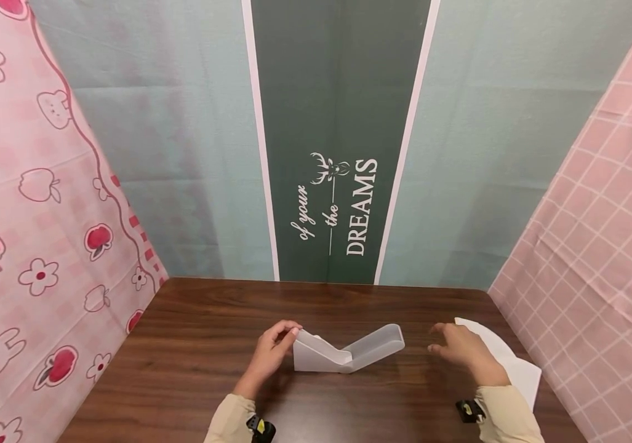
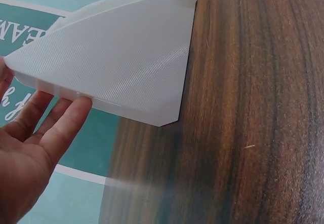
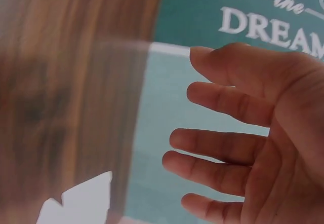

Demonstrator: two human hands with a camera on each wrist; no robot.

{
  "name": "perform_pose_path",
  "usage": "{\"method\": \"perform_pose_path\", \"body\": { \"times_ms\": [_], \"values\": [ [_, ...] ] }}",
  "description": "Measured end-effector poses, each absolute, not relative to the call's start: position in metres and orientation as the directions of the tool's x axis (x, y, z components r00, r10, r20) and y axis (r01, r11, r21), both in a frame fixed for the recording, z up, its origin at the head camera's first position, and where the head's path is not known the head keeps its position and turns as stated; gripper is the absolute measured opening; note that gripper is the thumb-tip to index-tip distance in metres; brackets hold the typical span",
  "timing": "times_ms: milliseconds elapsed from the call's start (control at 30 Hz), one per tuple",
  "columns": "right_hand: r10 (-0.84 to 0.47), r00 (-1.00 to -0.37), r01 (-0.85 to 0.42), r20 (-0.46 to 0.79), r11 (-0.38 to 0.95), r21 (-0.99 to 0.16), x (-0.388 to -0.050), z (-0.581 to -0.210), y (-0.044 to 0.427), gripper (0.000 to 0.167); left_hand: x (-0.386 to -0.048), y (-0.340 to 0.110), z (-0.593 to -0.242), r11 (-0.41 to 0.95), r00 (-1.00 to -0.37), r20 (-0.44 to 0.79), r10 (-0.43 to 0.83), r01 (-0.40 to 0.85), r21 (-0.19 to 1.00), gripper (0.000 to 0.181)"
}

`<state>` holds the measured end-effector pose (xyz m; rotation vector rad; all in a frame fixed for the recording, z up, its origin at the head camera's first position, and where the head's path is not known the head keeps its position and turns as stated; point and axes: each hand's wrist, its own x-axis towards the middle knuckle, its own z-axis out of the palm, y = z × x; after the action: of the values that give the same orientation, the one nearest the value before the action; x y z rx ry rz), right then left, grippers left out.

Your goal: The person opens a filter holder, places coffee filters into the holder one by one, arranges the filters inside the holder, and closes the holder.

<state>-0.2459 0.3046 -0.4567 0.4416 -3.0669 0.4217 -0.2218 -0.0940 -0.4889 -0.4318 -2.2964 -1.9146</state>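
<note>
A white plastic case (image 1: 321, 355) stands on the table with its translucent lid (image 1: 375, 346) swung out to the right. Its near side wall (image 2: 126, 57) looks finely ribbed in the left wrist view. My left hand (image 1: 274, 351) grips the case at its upper left end, thumb on the top corner and fingers along the end wall (image 2: 106, 102). To the right of the lid, my right hand (image 1: 462, 347) hovers with fingers spread and slightly bent, holding nothing. Beneath and beside it lie flat white sheets (image 1: 523, 375), partly hidden by the hand and forearm.
The brown wood-grain table (image 1: 194, 344) reaches back to a green and pale blue cloth (image 1: 343, 92) with white lettering. Pink patterned cloths hang at the left (image 1: 44, 203) and right (image 1: 598, 203). The white sheets lie along the table's right edge.
</note>
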Motion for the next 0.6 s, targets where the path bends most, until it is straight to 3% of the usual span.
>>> {"method": "perform_pose_path", "body": {
  "times_ms": [600],
  "values": [
    [-0.234, -0.969, -0.245, 0.075, 0.941, -0.235, -0.247, -0.486, 0.346, 0.034, -0.223, -0.096, -0.489, 0.120, -0.953, 0.255, 0.163, 0.276, 0.954, 0.019]
  ]
}}
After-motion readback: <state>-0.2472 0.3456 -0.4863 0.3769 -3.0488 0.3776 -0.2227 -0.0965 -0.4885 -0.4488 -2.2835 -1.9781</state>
